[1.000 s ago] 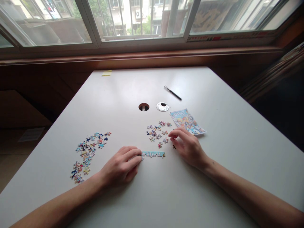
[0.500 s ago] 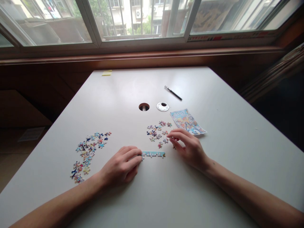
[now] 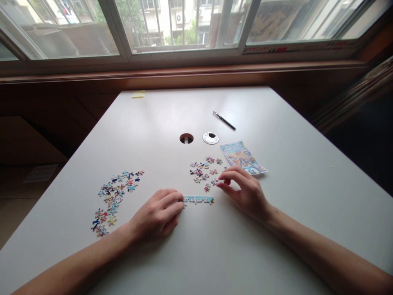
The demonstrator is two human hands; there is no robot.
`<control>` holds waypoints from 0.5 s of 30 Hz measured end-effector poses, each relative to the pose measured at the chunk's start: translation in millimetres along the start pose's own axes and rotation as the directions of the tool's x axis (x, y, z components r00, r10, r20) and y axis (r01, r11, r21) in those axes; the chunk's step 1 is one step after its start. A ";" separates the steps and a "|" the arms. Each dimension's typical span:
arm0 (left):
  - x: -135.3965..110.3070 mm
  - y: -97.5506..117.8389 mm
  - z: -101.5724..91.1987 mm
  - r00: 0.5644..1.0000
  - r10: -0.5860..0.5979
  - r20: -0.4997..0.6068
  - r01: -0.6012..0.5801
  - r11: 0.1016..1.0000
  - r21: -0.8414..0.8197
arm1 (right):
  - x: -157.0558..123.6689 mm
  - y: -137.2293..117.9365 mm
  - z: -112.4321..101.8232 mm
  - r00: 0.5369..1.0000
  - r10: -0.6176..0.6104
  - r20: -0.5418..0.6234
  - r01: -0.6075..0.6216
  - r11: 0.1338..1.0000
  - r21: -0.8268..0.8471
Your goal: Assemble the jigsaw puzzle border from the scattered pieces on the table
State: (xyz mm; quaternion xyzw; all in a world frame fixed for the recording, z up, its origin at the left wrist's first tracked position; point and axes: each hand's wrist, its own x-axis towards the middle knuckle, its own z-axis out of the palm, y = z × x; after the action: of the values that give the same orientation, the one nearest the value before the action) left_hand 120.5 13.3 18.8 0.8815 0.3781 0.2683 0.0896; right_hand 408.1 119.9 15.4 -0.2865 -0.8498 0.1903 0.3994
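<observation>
A short joined strip of light-blue puzzle pieces (image 3: 199, 199) lies on the white table (image 3: 202, 254). My left hand (image 3: 156, 215) rests on the table with its fingers curled, the tips pressing the strip's left end. My right hand (image 3: 245, 192) is just right of the strip, thumb and forefinger pinched on a small puzzle piece (image 3: 215, 182) at the near edge of a small scatter of loose pieces (image 3: 202, 169). A larger scatter of loose pieces (image 3: 115, 194) lies to the left of my left hand.
A colourful picture card (image 3: 242, 157) lies beyond my right hand. Farther back are a round cable hole (image 3: 186, 138), its silver cap (image 3: 210, 138), a black pen (image 3: 224, 121) and a yellow note (image 3: 138, 94). A window runs behind the table.
My right hand has slid slightly left and nearer, closing its fingertips on a loose piece by the small scatter. My left hand and the strip have not moved.
</observation>
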 end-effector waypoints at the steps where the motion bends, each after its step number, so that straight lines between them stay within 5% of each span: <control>1: 0.2 0.2 -0.1 1.000 0.002 0.000 -0.002 1.000 -0.002 | 0.1 -0.2 0.0 1.000 -0.004 -0.002 0.004 1.000 -0.002; 15: 1.1 -0.7 0.0 1.000 0.014 -0.007 -0.014 1.000 -0.005 | 0.0 1.7 0.7 1.000 -0.030 0.001 0.030 1.000 -0.008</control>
State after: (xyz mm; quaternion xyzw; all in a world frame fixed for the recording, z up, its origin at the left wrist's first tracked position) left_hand 120.8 14.6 19.0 0.8829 0.3718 0.2728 0.0886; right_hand 408.1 121.1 14.1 -0.2750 -0.8550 0.1811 0.4007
